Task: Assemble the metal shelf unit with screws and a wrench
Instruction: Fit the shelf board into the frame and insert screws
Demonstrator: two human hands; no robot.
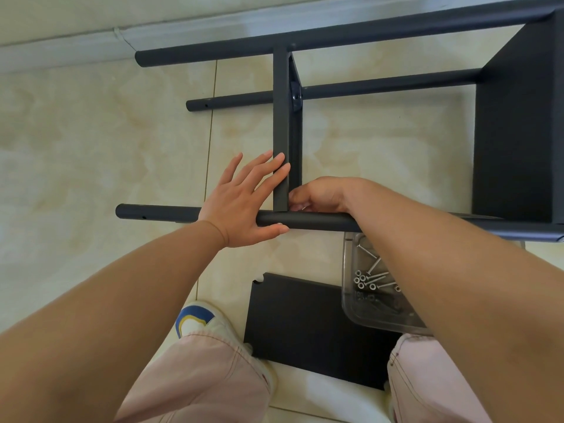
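On the tiled floor the shelf frame (pixel 366 132) lies on its side. Where the shelf panel (pixel 280 117) meets the near tube (pixel 317 221), the left hand (pixel 241 203) presses flat, fingers spread. The right hand (pixel 320 195) curls in behind that joint — whether it pinches a screw, I cannot tell. The tube's long axis runs left–right; spare screws (pixel 370 277) wait in the clear tray (pixel 384 323) under the right forearm.

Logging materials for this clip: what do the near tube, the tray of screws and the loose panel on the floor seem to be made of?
Near tube: likely metal with a matte dark-grey painted finish; round, even, with a small drilled hole near its end.
Tray: clear plastic; the floor and screws show through it.
Screws: bright bare metal, shiny.
Loose panel: matte black; metal or coated board, cannot tell.
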